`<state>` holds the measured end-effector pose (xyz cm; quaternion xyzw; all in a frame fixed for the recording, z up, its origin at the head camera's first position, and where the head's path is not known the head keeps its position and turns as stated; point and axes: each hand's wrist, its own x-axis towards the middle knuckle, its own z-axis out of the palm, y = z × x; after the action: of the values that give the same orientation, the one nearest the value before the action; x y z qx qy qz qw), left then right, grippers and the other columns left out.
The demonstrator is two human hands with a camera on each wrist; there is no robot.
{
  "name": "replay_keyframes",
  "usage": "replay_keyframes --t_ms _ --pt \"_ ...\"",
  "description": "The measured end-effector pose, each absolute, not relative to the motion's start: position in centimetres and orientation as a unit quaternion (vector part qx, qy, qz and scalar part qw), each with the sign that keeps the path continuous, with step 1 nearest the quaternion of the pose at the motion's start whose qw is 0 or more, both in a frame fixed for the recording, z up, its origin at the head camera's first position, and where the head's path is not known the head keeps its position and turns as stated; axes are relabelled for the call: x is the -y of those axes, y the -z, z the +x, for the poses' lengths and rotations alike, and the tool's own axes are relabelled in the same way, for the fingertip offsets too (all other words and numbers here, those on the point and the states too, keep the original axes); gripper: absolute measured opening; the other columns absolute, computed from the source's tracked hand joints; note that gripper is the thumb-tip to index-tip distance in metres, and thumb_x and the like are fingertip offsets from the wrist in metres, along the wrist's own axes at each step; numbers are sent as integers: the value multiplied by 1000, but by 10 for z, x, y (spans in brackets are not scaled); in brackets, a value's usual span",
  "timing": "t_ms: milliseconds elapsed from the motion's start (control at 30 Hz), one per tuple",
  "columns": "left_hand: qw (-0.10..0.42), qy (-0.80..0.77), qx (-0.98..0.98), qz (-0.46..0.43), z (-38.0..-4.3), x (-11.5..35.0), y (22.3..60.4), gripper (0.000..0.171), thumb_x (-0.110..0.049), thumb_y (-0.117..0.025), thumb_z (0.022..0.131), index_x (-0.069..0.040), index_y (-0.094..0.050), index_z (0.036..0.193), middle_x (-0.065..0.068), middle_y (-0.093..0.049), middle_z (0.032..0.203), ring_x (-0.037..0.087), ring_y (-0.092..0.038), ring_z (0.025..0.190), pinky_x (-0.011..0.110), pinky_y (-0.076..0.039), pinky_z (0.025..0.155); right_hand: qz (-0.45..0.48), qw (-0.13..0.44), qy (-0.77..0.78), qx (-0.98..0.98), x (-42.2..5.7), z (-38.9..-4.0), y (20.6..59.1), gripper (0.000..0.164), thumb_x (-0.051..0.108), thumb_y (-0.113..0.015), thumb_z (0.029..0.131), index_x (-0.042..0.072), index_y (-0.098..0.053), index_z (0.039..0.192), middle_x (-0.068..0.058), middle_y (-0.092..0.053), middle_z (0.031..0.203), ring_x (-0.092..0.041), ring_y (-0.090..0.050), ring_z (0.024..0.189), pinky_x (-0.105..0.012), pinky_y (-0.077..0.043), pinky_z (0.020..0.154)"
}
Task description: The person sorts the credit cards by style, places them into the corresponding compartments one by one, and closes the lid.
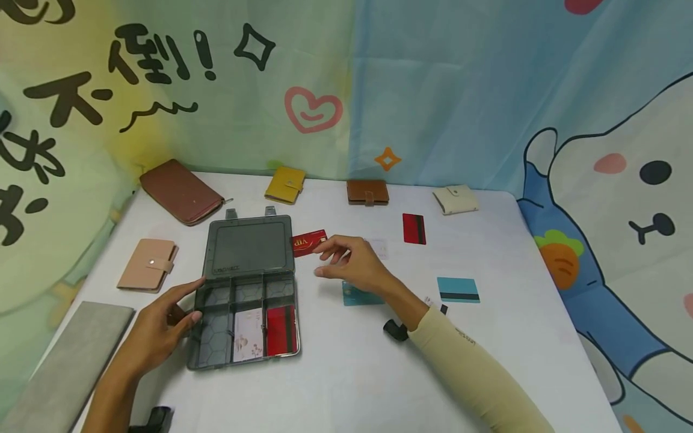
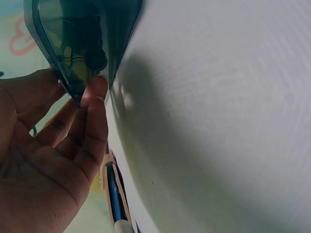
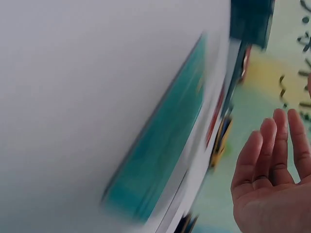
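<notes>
1. Just right of the box [image 1: 213, 338]: red VIP card [image 1: 306, 243], long axis sideways.
2. Right hand [image 1: 354, 261], nearer: fingers relaxed, empty; card lies on their box side.
3. Left hand [image 1: 158, 328]: fingers gripping the box's left edge.

One zip wallet [image 1: 181, 191] plus four little flap wallets [image 1: 142, 266] [image 1: 284, 184] [image 1: 361, 191] [image 1: 459, 201], so five. Cards I can see: three red cards [image 1: 305, 243] [image 1: 414, 229] [image 1: 277, 337], two blue cards [image 1: 458, 285] [image 1: 357, 296], at least two pale cards [image 1: 247, 343] [image 1: 381, 248], might be missing some. One organizer box [image 1: 250, 245], six compartments [image 1: 213, 337]. One grey slab [image 1: 78, 361], two hands [image 1: 156, 329] [image 1: 357, 263].
</notes>
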<state>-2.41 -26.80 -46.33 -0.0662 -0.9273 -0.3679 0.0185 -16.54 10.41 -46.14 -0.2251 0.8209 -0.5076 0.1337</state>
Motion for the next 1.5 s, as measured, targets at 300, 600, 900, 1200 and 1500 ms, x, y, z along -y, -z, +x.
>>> replay_keyframes --t_ms 300,600,900,1200,1500 --pt "18 368 927 -68 -25 267 463 66 -3 -70 91 -18 -46 150 13 -59 122 4 -55 67 24 -44 55 -174 115 482 -851 -159 -204 471 45 38 -83 82 21 -69 121 -4 -67 120 -25 -61 105 -41 -50 91" --pt "13 369 927 -63 -25 268 462 66 -4 -70 91 -19 -46 150 12 -59 119 4 -53 66 24 -43 54 -120 95 485 -861 -207 -233 474 50 32 -86 79 13 -68 123 -8 -64 125 -28 -55 111 -40 -43 92" --pt "18 372 926 -69 -25 269 463 65 -2 -71 90 -17 -47 149 12 -60 116 4 -53 65 24 -44 55 -60 84 419 -902 -251 -258 479 53 29 -86 79 19 -65 127 -6 -60 126 -26 -52 111 -40 -48 93" --pt "11 371 927 -62 -25 269 464 66 -2 -71 90 -18 -47 150 12 -59 117 4 -53 66 24 -44 56 6 103 336 -936 -275 -269 481 65 34 -86 79 19 -58 135 -15 -51 137 -35 -46 123 -52 -48 98" --pt "10 370 927 -58 -25 268 463 66 -2 -71 90 -18 -47 150 12 -60 113 5 -52 66 25 -44 55 24 118 300 -946 -278 -272 481 63 31 -87 78 11 -50 125 -18 -49 123 -33 -46 110 -46 -47 87"
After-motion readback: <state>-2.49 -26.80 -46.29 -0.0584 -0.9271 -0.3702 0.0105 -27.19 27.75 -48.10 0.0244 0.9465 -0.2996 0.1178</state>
